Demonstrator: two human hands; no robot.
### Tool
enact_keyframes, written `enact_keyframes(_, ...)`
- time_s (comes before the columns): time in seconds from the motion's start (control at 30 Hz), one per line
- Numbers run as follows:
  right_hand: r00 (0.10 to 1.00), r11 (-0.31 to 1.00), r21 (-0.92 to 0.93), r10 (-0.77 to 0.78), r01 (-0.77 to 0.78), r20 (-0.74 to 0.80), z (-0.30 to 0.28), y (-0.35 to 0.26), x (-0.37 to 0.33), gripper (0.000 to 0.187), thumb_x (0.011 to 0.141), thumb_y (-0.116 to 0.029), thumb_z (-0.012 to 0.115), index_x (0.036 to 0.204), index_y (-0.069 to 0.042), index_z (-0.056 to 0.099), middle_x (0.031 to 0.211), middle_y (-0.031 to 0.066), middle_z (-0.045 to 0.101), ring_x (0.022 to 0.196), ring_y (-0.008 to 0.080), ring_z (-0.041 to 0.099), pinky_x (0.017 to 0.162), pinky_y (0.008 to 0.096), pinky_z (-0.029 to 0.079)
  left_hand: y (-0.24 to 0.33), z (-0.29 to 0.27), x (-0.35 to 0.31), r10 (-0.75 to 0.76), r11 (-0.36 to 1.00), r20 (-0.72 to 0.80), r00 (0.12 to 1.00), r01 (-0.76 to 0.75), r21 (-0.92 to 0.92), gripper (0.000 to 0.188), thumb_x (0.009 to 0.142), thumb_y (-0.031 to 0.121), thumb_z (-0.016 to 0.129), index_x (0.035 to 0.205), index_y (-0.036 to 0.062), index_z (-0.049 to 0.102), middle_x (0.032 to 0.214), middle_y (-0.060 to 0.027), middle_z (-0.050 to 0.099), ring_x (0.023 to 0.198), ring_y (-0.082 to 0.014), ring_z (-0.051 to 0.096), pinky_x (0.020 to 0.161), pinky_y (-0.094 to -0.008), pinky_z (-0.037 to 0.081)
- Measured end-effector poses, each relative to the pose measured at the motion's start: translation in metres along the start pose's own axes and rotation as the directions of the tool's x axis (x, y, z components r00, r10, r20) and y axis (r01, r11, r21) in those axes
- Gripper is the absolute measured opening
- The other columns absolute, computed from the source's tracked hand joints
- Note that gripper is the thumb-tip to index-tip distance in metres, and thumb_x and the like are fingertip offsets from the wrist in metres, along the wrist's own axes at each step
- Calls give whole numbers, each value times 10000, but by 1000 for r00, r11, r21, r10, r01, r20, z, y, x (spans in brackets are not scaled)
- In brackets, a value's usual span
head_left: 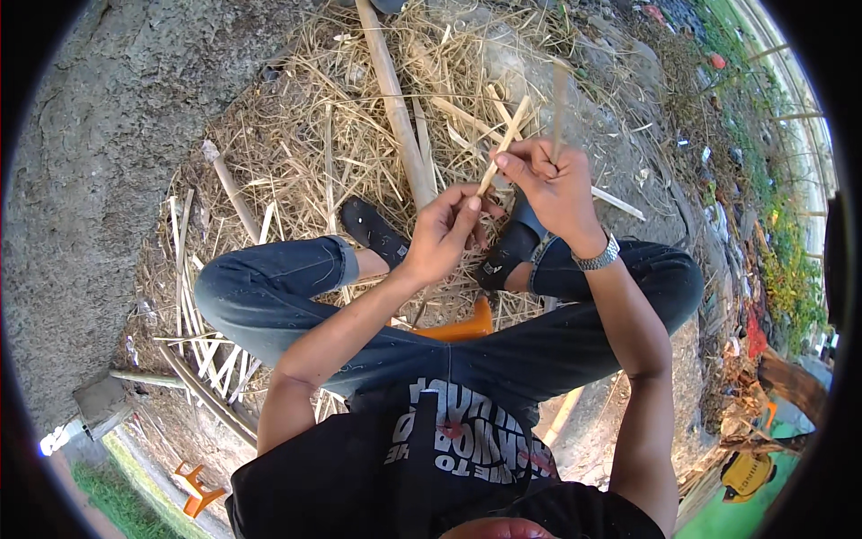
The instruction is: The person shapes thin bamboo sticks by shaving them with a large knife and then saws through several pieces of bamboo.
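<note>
My left hand point(444, 234) pinches the lower end of a pale bamboo strip point(510, 135) between thumb and fingers. The strip slants up to the right, its far end free. Closed beside it, my right hand point(554, 189) grips a knife point(559, 108), whose narrow blade points away from me. The right thumb and forefinger also touch the strip near its middle. The knife's handle is hidden in the fist. Both hands are raised over my crossed legs, above the ground.
Shavings point(305, 144) cover the ground ahead, with a long bamboo pole point(395, 99) across them. Cut strips point(211, 355) lie in a heap at the left. I sit on an orange stool point(462, 325). A rough grey wall point(108, 162) rises at the left.
</note>
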State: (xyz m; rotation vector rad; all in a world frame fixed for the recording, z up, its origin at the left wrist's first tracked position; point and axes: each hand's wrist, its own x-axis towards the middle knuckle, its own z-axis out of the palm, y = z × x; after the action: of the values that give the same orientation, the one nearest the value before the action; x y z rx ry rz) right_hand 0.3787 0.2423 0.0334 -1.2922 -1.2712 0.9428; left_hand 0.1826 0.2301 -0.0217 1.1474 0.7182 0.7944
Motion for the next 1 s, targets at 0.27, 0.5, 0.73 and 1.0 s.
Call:
enact_keyframes(0.27, 983, 932, -361, 33, 35, 182, 9, 3, -11, 449, 1060, -334, 554, 767, 6, 540, 546, 98, 404, 504, 185, 369, 501, 384, 334, 6, -22, 21, 37, 999, -142, 989, -35, 22, 408, 1119, 271, 444, 1443, 28, 495, 991, -127, 738, 530, -82, 553, 476, -204, 435)
enact_keyframes(0.5, 993, 933, -359, 5, 37, 115, 14, 4, -3, 301, 1003, -256, 670, 888, 21, 637, 578, 115, 523, 472, 167, 446, 482, 352, 368, 12, -27, 22, -36, 998, -100, 994, 41, 46, 325, 1109, 215, 461, 1351, 28, 570, 1054, -101, 726, 658, -89, 638, 519, -191, 468)
enact_keyframes(0.73, 992, 924, -383, 35, 13, 118, 14, 8, 3, 321, 986, -299, 702, 898, 8, 723, 596, 58, 545, 529, 114, 453, 508, 307, 364, 5, -28, 27, 2, 1000, -127, 992, -4, -22, 276, 1101, 220, 498, 1267, 29, 612, 934, -27, 664, 634, -55, 519, 553, -208, 423)
enact_keyframes(1.0, 984, 938, -347, 86, -27, 158, 14, 15, 3, 363, 976, -333, 698, 897, 19, 741, 583, 102, 569, 512, 151, 482, 512, 338, 387, 18, -31, 37, -49, 995, -114, 992, 38, -90, 322, 1128, 267, 420, 1291, 60, 605, 814, 20, 541, 543, -26, 340, 486, -185, 278)
